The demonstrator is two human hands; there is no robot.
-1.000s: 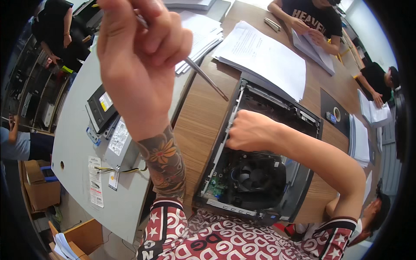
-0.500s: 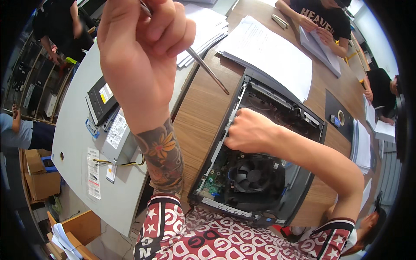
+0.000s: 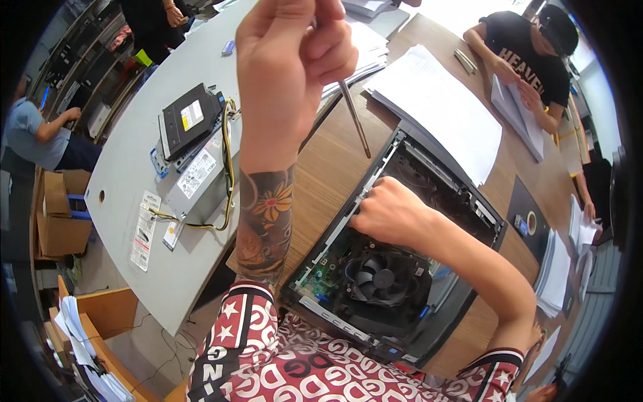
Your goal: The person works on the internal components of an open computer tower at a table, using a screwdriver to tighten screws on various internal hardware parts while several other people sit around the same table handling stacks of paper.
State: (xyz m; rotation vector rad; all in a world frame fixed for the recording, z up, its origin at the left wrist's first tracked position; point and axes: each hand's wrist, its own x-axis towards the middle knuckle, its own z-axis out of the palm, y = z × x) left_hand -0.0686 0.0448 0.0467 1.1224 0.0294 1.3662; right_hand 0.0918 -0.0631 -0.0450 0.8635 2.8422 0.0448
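At computer case (image 3: pixel 333 319): left hand (image 3: pixel 288 74) curled round metal rod (image 3: pixel 356 121); right hand (image 3: pixel 386 211) fisted, contents hidden.

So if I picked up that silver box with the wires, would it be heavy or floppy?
The silver box would probably feel stiff and fairly heavy for its size, since its casing looks metal. Its wires would likely flop, as they curve loosely around it. With flat sides, it probably wouldn't roll.

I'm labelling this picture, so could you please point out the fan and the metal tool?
Fan (image 3: pixel 383 279), head view: on its hub.
Metal tool (image 3: pixel 355 120), head view: on its shaft.
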